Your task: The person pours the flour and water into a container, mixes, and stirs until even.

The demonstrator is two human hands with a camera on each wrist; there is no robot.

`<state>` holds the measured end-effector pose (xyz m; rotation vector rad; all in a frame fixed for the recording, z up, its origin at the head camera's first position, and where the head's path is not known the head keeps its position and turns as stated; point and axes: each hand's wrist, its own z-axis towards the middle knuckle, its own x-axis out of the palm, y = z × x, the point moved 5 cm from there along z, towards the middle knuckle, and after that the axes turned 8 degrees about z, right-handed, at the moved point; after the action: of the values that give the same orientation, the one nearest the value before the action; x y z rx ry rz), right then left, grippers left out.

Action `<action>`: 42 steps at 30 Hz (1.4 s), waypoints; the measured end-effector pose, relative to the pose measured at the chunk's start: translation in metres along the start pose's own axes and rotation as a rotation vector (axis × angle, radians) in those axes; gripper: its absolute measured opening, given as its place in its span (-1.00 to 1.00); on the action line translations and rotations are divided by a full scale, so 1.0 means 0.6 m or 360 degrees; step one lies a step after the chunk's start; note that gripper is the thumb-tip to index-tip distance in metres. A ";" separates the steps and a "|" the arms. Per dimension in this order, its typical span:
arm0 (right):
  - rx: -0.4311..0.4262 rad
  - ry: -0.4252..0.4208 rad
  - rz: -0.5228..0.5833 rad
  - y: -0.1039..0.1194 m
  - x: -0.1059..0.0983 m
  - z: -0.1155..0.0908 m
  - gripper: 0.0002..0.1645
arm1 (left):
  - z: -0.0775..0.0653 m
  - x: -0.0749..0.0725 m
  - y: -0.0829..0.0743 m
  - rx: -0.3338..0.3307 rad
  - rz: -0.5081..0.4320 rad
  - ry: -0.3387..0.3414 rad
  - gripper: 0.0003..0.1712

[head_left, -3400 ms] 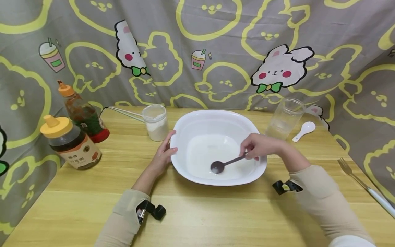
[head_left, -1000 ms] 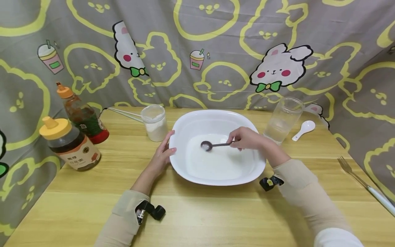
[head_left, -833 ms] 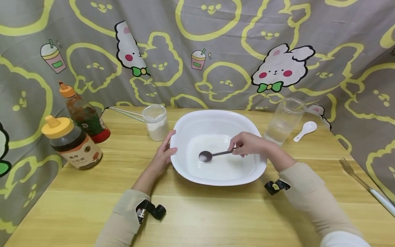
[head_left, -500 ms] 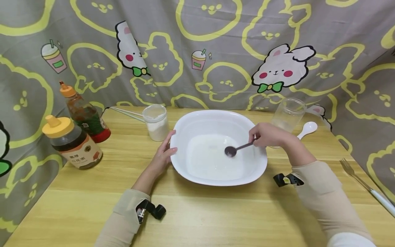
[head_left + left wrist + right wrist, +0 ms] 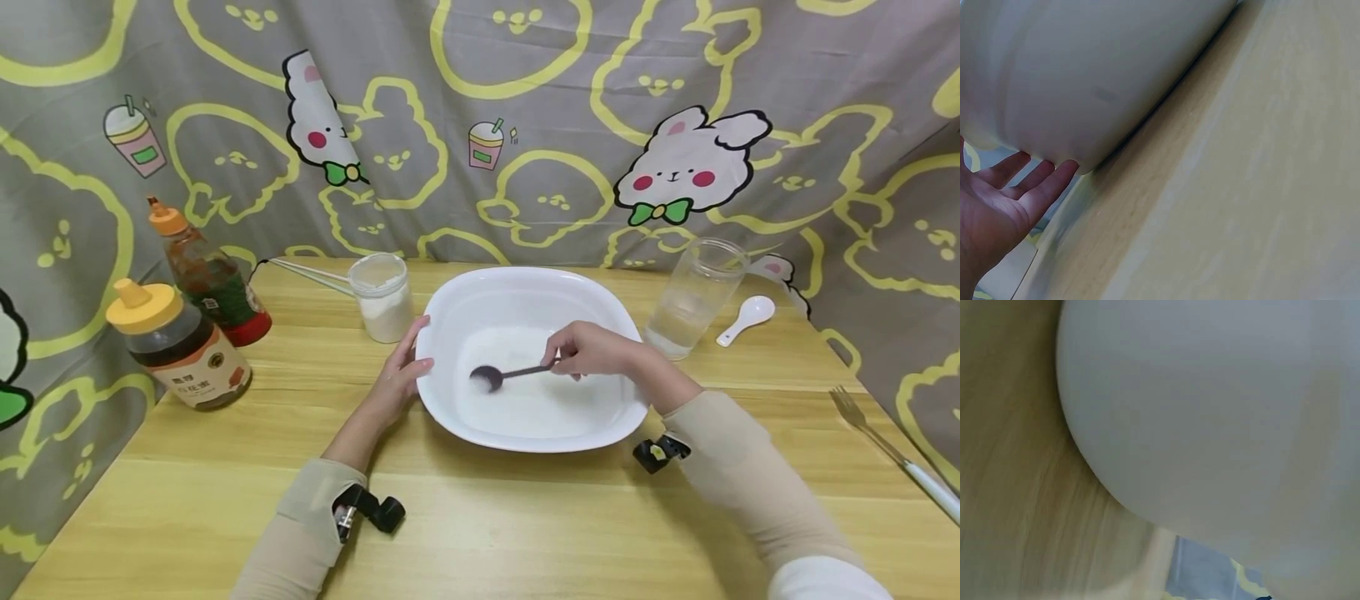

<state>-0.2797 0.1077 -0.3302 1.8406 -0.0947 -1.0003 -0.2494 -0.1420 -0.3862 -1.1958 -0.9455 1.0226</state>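
Observation:
My right hand [image 5: 588,350] pinches the handle of a dark brown spoon [image 5: 520,372] in the head view. The spoon's bowl dips into milky white liquid [image 5: 517,408] inside a large white basin [image 5: 534,445]. At the basin's left side, my left hand [image 5: 396,379] holds the rim, thumb over the edge. The left wrist view shows the fingers of that left hand [image 5: 1007,200] against the outer wall of the basin [image 5: 1097,75]. Only the outside of the basin [image 5: 1191,425] fills the right wrist view; the right hand and spoon are hidden there.
Behind the basin's left stands a jar of white powder [image 5: 386,317], near chopsticks [image 5: 311,275]. Farther left are a honey bottle [image 5: 198,367] and a red sauce bottle [image 5: 213,287]. On the right: a clear jar [image 5: 686,308], a white spoon [image 5: 750,315] and a fork [image 5: 885,446].
The right hand has swept the dark spoon back and forth through the liquid, now leftward from the right side of the basin. The left hand has stayed at the rim.

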 end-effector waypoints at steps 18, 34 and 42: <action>0.0262 -0.0298 -0.0573 -0.007 -0.090 -0.068 -0.83 | 0.001 -0.001 0.003 -0.0015 -0.0017 -0.0007 -0.27; -0.0072 0.0167 -0.0002 0.015 0.017 -0.021 -0.84 | 0.001 -0.001 0.002 -0.0016 -0.0015 0.0002 -0.25; 0.0010 0.0023 -0.0324 0.026 -0.046 -0.084 -0.79 | 0.001 -0.003 0.002 -0.0029 -0.0034 0.0003 -0.24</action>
<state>-0.2583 0.1495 -0.2936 1.8902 0.1009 -1.1271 -0.2504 -0.1435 -0.3877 -1.1992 -0.9664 0.9975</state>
